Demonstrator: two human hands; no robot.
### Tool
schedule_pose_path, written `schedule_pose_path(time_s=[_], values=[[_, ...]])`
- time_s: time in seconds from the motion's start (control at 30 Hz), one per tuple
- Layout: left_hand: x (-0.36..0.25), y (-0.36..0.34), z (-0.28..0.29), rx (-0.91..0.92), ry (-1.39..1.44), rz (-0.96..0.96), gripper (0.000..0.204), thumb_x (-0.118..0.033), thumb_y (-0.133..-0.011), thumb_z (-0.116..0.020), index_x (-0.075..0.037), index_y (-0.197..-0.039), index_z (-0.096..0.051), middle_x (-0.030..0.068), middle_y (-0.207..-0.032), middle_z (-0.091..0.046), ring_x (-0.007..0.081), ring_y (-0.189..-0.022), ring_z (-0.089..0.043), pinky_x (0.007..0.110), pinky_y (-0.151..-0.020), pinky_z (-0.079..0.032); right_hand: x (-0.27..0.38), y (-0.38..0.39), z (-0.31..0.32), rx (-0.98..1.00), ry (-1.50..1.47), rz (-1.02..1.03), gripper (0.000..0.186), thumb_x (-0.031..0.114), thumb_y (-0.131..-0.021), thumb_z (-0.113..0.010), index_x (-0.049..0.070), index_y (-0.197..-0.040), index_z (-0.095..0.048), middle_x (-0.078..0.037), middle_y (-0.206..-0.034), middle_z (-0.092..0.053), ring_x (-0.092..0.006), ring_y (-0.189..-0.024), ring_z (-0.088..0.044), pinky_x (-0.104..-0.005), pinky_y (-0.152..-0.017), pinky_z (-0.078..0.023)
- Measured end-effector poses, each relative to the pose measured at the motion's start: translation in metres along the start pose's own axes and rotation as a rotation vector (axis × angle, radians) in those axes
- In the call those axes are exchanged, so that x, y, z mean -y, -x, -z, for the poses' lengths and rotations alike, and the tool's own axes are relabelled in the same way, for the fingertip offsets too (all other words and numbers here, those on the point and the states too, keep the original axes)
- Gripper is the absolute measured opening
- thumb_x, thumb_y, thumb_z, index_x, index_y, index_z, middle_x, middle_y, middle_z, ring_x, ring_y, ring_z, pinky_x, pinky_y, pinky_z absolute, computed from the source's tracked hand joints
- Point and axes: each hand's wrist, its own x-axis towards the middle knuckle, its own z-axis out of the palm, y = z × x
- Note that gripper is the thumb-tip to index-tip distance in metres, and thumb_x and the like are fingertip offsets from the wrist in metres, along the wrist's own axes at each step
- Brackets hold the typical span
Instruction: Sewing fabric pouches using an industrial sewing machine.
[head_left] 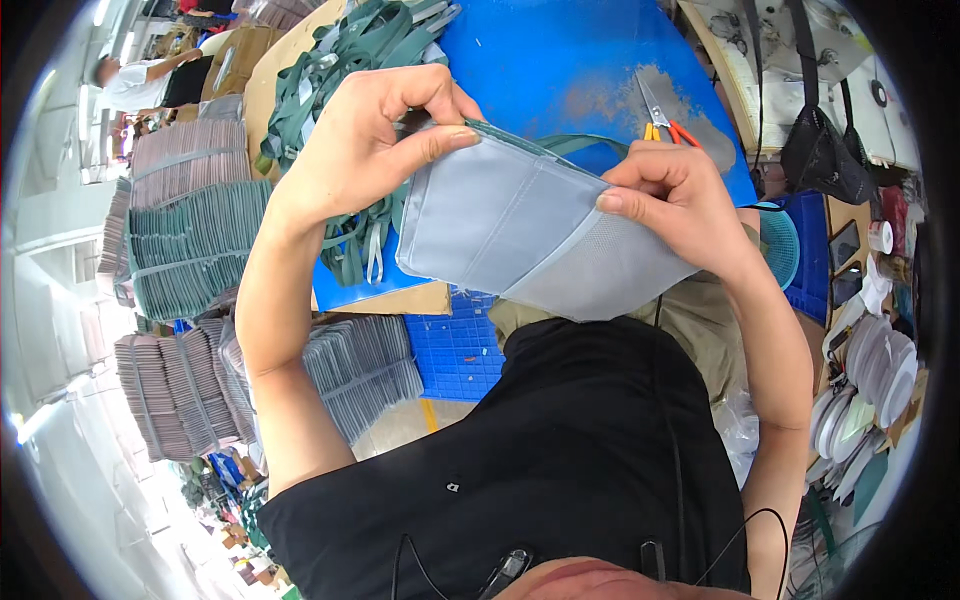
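A grey fabric pouch (500, 215) with stitched seams, a mesh panel and a dark green top edge is stretched between my two hands above my lap. My left hand (375, 145) pinches its upper left corner between thumb and fingers. Toward the other end of the same edge, my right hand (675, 200) is closed on it, thumb in front. A green strap (590, 141) curves out behind the pouch near my right fingers. Whether it is joined to the pouch is hidden.
Beyond my hands lies a blue table (520, 50), bearing a heap of green straps (375, 50) and scissors (660, 112) with orange and yellow handles. Bundled fabric stacks (195, 240) stand at left. On the right are a teal basket (778, 245) and strap rolls (880, 360). Another person (140, 85) is far left.
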Motion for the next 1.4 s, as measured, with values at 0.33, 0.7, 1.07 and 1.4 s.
schedule_pose_path(time_s=[0.33, 0.7, 1.07, 1.4], values=[[-0.028, -0.001, 0.023, 0.004, -0.005, -0.054, 0.015, -0.005, -0.091, -0.072, 0.001, -0.082, -0.062, 0.0136, -0.098, -0.075, 0.0168, -0.089, -0.069, 0.031, -0.079, -0.053, 0.033, 0.015, -0.005, -0.097, 0.027, 0.026, 0.022, 0.018, -0.087, -0.085, -0.001, -0.085, -0.075, 0.002, -0.074, -0.062, -0.0035, -0.064, -0.049, -0.0233, -0.058, -0.041], [-0.008, -0.039, 0.054, 0.024, 0.047, -0.052, 0.015, -0.005, -0.092, -0.073, 0.002, -0.084, -0.062, 0.0119, -0.097, -0.072, 0.0169, -0.090, -0.068, 0.030, -0.079, -0.051, 0.045, -0.017, 0.004, -0.105, -0.129, -0.058, 0.019, 0.017, -0.091, -0.082, -0.001, -0.094, -0.078, 0.002, -0.078, -0.070, -0.0014, -0.069, -0.057, -0.0210, -0.061, -0.046], [0.075, -0.141, 0.062, 0.098, 0.195, -0.047, 0.016, -0.005, -0.096, -0.072, -0.001, -0.086, -0.061, 0.0057, -0.094, -0.066, 0.0149, -0.095, -0.065, 0.029, -0.085, -0.050, 0.018, -0.077, 0.034, -0.142, -0.349, -0.193, 0.021, 0.017, -0.095, -0.078, -0.001, -0.104, -0.078, 0.004, -0.077, -0.069, -0.0006, -0.069, -0.054, -0.0196, -0.061, -0.043], [0.128, -0.207, 0.071, 0.051, 0.009, -0.026, 0.024, -0.006, -0.094, -0.072, 0.000, -0.117, -0.069, 0.0082, -0.107, -0.073, 0.0154, -0.098, -0.065, 0.032, -0.086, -0.053, 0.021, -0.122, 0.046, -0.346, -0.465, -0.211, 0.028, 0.021, -0.096, -0.076, -0.004, -0.109, -0.076, -0.002, -0.089, -0.074, -0.0046, -0.078, -0.062, -0.0227, -0.069, -0.051]])
